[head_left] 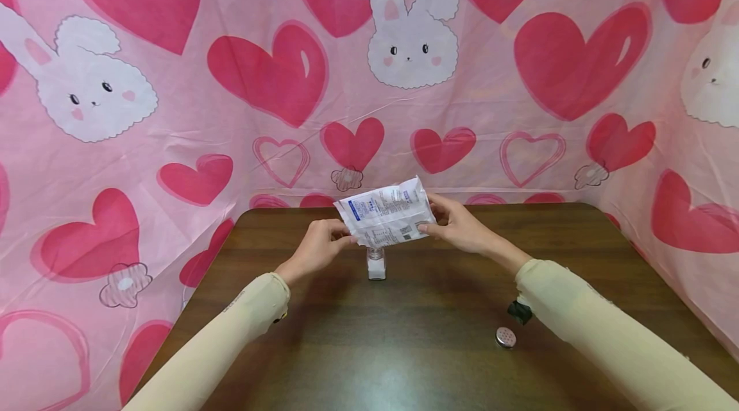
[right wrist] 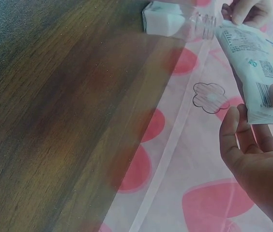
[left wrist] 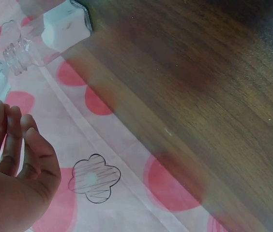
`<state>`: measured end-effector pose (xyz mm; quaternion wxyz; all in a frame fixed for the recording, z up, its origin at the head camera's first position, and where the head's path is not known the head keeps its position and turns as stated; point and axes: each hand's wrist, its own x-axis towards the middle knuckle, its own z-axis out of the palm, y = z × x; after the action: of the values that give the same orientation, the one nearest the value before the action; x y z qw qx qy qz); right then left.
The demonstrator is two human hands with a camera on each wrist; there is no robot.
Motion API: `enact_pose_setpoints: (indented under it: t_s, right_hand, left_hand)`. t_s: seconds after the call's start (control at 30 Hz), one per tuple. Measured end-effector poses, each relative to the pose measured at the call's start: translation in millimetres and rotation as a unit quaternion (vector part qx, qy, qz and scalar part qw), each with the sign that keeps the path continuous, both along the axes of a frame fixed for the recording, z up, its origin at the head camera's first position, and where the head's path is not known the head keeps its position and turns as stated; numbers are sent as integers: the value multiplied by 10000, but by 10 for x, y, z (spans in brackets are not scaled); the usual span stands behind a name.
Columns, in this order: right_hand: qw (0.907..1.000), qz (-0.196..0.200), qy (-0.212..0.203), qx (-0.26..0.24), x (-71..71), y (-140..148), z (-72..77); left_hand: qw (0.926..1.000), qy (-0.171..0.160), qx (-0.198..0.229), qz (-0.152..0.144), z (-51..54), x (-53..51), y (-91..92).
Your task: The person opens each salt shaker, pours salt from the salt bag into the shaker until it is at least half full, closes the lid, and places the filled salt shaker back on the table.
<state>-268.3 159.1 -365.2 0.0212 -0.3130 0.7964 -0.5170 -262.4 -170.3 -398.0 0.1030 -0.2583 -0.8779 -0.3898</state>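
Observation:
A white printed plastic packet [head_left: 385, 213] is held tilted over a small clear bottle [head_left: 376, 265] standing on the table. White contents fill the bottle's lower part, and its threaded neck is bare in the right wrist view. My left hand [head_left: 319, 245] pinches the packet's lower left corner, close to the bottle mouth. At the other end, my right hand [head_left: 462, 226] grips the packet, thumb on the printed face and fingers behind. Whether anything is pouring out cannot be made out. A round metal shaker lid [head_left: 505, 337] with small holes lies near the right forearm.
The brown wooden table [head_left: 323, 347] has a few white specks on it in the wrist views. A pink cloth [head_left: 358, 100] with hearts and rabbits hangs behind and along both sides. Something dark [head_left: 519, 312] shows at the right sleeve's cuff.

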Motion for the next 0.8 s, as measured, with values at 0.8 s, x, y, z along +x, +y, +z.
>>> enact_pose_setpoints:
  t_s: [0.8]
  right_hand:
    - [9999,-22,148,40,-24,-1,-14]
  left_hand:
    - [10000,27,-83,33,12,4,-1]
